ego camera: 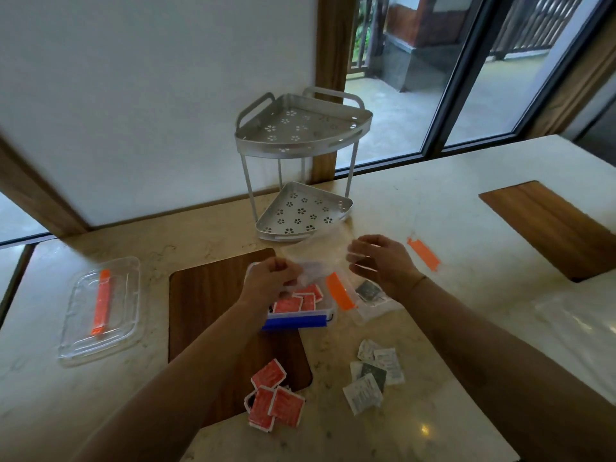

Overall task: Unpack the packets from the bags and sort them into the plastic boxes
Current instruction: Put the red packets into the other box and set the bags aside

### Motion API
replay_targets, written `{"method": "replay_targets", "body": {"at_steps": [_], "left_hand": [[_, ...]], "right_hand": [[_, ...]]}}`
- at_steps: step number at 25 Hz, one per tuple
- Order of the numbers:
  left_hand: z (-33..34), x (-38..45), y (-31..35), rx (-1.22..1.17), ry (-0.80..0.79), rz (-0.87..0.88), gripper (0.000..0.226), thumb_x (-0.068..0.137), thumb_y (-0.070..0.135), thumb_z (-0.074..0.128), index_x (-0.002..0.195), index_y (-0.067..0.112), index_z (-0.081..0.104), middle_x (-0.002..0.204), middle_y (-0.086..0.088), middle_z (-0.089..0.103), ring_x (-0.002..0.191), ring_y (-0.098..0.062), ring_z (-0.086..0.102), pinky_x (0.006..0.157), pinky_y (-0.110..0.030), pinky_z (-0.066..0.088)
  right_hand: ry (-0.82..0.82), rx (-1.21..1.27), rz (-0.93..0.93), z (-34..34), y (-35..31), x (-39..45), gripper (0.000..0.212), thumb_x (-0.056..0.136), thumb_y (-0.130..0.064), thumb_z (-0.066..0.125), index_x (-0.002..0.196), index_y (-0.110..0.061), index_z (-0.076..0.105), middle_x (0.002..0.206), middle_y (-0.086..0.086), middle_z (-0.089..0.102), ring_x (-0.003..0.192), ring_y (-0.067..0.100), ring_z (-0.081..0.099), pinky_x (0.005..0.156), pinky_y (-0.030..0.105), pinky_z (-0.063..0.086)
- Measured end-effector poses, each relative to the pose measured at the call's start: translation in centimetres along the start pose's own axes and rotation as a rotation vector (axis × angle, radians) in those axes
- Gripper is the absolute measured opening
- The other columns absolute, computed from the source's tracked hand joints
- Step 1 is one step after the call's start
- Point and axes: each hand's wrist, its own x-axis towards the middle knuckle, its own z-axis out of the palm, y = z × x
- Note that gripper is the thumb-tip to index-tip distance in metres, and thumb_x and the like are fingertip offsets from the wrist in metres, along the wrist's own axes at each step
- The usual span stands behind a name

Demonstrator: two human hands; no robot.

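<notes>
Both hands, left (271,278) and right (383,261), pinch a clear bag (316,251) stretched above a plastic box (300,320) of red packets (296,300) mid-counter. More red packets (275,395) and white packets (373,375) lie nearer.

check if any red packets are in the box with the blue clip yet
Yes, several red packets lie inside the clear box with the blue clip.

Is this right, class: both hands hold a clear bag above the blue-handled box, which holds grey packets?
Not quite. The head view shows both hands, left hand and right hand, holding the clear bag above the blue-handled box, but it holds red packets, not grey.
</notes>
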Motion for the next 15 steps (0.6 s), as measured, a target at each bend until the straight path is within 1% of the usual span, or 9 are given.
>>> {"method": "replay_targets", "body": {"at_steps": [2,4,6,7,8,10,11,13,15], "left_hand": [[2.5,-0.3,0.1,0.043,-0.062,-0.008,0.021,0.083,0.023,0.072,0.100,0.011,0.066,0.100,-0.012,0.072,0.082,-0.020,0.069,0.068,-0.032,0.056],[5.4,-0.4,0.4,0.070,-0.053,0.033,0.020,0.086,0.020,0.070,0.103,0.014,0.063,0.104,-0.010,0.069,0.091,-0.024,0.067,0.075,-0.036,0.056],[9.0,-0.4,1.0,0.152,0.046,0.208,0.017,0.088,0.018,0.067,0.104,0.018,0.062,0.108,-0.005,0.065,0.096,-0.022,0.063,0.080,-0.037,0.054],[11.1,-0.5,1.5,0.225,0.063,0.333,0.018,0.088,0.018,0.066,0.105,0.020,0.062,0.109,-0.003,0.064,0.097,-0.019,0.062,0.082,-0.035,0.054],[13.4,-0.5,1.9,0.316,0.039,0.469,0.021,0.087,0.020,0.067,0.108,0.021,0.062,0.111,0.000,0.063,0.098,-0.017,0.061,0.083,-0.032,0.053],[18.6,-0.7,2.8,0.516,-0.092,0.707,0.031,0.085,0.028,0.070,0.115,0.026,0.063,0.118,0.002,0.058,0.103,-0.014,0.056,0.084,-0.028,0.049],[21.6,-1.0,3.2,0.608,-0.190,0.769,0.036,0.084,0.032,0.070,0.120,0.029,0.061,0.123,0.002,0.055,0.108,-0.013,0.052,0.087,-0.029,0.047],[27.0,-1.9,4.0,0.741,-0.371,0.764,0.038,0.086,0.034,0.068,0.123,0.030,0.062,0.125,0.003,0.055,0.112,-0.013,0.050,0.092,-0.030,0.044],[31.9,-2.6,4.1,0.808,-0.500,0.742,0.026,0.088,0.028,0.066,0.113,0.023,0.069,0.111,0.003,0.066,0.103,-0.013,0.060,0.087,-0.027,0.048]], "right_hand": [[0.054,0.074,-0.055,-3.1,-1.0,-0.8,0.023,0.085,0.000,0.065,0.106,-0.005,0.058,0.091,0.014,0.068,0.072,0.023,0.066,0.063,0.031,0.056],[0.106,0.050,-0.096,-6.6,-1.7,-1.5,0.029,0.085,-0.001,0.066,0.111,-0.007,0.058,0.090,0.012,0.068,0.068,0.021,0.064,0.063,0.030,0.054],[0.152,-0.058,-0.140,-10.5,-2.6,-2.3,0.030,0.084,-0.003,0.066,0.114,-0.007,0.059,0.092,0.013,0.069,0.067,0.020,0.063,0.062,0.031,0.052],[0.161,-0.151,-0.172,-12.5,-3.0,-2.6,0.031,0.084,-0.004,0.066,0.114,-0.008,0.060,0.092,0.014,0.070,0.067,0.020,0.063,0.060,0.031,0.051],[0.157,-0.264,-0.205,-14.5,-3.4,-3.0,0.031,0.084,-0.005,0.067,0.114,-0.009,0.060,0.092,0.015,0.071,0.066,0.020,0.063,0.058,0.031,0.051],[0.116,-0.508,-0.287,-18.5,-4.1,-3.6,0.034,0.083,-0.009,0.069,0.114,-0.017,0.060,0.090,0.013,0.073,0.064,0.020,0.066,0.057,0.032,0.054],[0.092,-0.626,-0.324,-20.6,-4.4,-3.9,0.036,0.082,-0.012,0.070,0.115,-0.023,0.058,0.088,0.008,0.073,0.065,0.019,0.068,0.057,0.030,0.055],[0.056,-0.810,-0.377,-24.5,-5.0,-4.3,0.044,0.083,-0.018,0.071,0.121,-0.031,0.053,0.087,-0.001,0.072,0.067,0.015,0.069,0.053,0.018,0.054],[0.062,-0.883,-0.398,-28.6,-5.6,-4.9,0.049,0.085,-0.020,0.071,0.127,-0.032,0.050,0.088,-0.004,0.071,0.068,0.012,0.068,0.048,0.008,0.046]]}}
